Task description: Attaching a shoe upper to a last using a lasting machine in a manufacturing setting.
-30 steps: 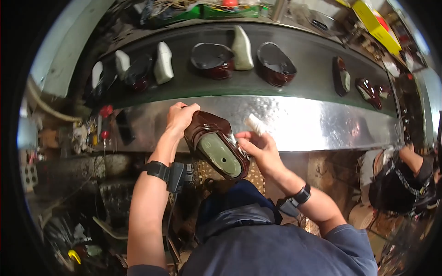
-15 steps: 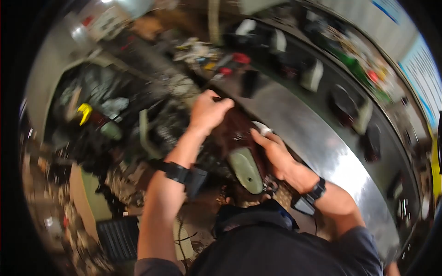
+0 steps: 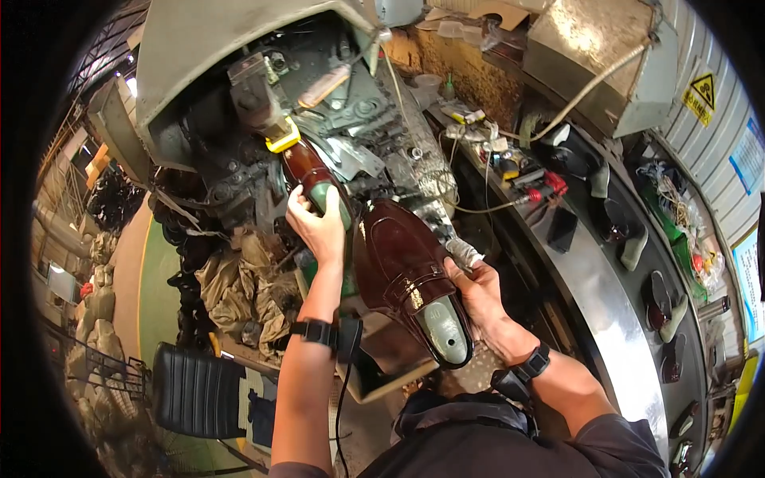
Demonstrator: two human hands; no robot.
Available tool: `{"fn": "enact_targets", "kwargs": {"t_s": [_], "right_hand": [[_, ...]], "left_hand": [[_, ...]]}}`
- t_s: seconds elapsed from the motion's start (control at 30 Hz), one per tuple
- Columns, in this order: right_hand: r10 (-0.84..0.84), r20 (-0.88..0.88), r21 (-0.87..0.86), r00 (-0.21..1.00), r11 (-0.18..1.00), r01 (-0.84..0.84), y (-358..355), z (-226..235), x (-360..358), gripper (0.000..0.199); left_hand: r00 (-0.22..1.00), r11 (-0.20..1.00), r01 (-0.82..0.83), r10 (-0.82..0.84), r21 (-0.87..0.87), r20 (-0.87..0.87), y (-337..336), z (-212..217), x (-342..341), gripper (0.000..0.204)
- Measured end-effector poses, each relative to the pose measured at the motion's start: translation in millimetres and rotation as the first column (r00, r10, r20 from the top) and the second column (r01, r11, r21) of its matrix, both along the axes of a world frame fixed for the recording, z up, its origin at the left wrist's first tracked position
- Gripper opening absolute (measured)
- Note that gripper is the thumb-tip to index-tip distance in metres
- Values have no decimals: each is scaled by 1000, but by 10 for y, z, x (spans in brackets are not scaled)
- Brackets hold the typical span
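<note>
A glossy dark red loafer [image 3: 398, 251] on a green shoe last [image 3: 445, 328] hangs in front of me, toe pointing away. My right hand [image 3: 482, 296] is closed on its right side, thumb on the upper. Something whitish, perhaps a wrap or rag [image 3: 463, 252], shows at those fingers. Ahead and to the left, a second red-brown shoe [image 3: 305, 165] sits in a machine, its toe under a yellow clamp piece [image 3: 282, 135]. My left hand [image 3: 319, 227] grips the heel end of that shoe, thumb against its green last. Some of the left fingers are hidden.
The machine's grey housing [image 3: 263, 40] arches over the clamped shoe. On the right runs a curved metal ledge [image 3: 594, 295] bearing a dark phone-like slab [image 3: 562, 229]. Beyond it, a dark conveyor [image 3: 610, 199] carries several shoes. A black chair [image 3: 195, 390] stands at lower left.
My left hand has let go of the loafer's toe and moved onto the shoe in the machine. The right hand keeps the loafer. The view has swung, showing more of the machine.
</note>
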State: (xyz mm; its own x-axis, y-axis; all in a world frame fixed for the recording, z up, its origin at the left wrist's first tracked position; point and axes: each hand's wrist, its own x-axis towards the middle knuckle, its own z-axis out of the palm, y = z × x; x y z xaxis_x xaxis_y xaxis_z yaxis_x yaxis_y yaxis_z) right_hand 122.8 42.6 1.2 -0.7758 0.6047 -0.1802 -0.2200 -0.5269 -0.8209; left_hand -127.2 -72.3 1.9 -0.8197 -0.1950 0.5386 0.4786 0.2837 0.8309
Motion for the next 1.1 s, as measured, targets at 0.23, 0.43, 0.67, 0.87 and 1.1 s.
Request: {"fn": "enact_targets", "kwargs": {"t_s": [0.23,0.43,0.67,0.87,1.1], "right_hand": [[0,53,13,999,1000,-1,-242,61,-692,25],[85,67,-24,994,996,-83,-191,77,-1169,24],[87,-42,-170,995,981,-93,-403,-183,-2003,38],[29,-14,-221,999,975,-31,-508,-399,-2474,55],[33,61,-173,998,985,-22,-404,-499,-2663,38]], "left_hand": [[986,987,114,-127,-114,-111,55,-492,-557,105],[761,739,647,-640,-185,105,-1012,-805,-138,79],[505,370,443,-855,817,113,-1225,-438,-2,50],[596,414,21,-736,910,321,-651,-168,-185,44],[513,352,-89,-786,932,346,-549,-253,-407,42]]}}
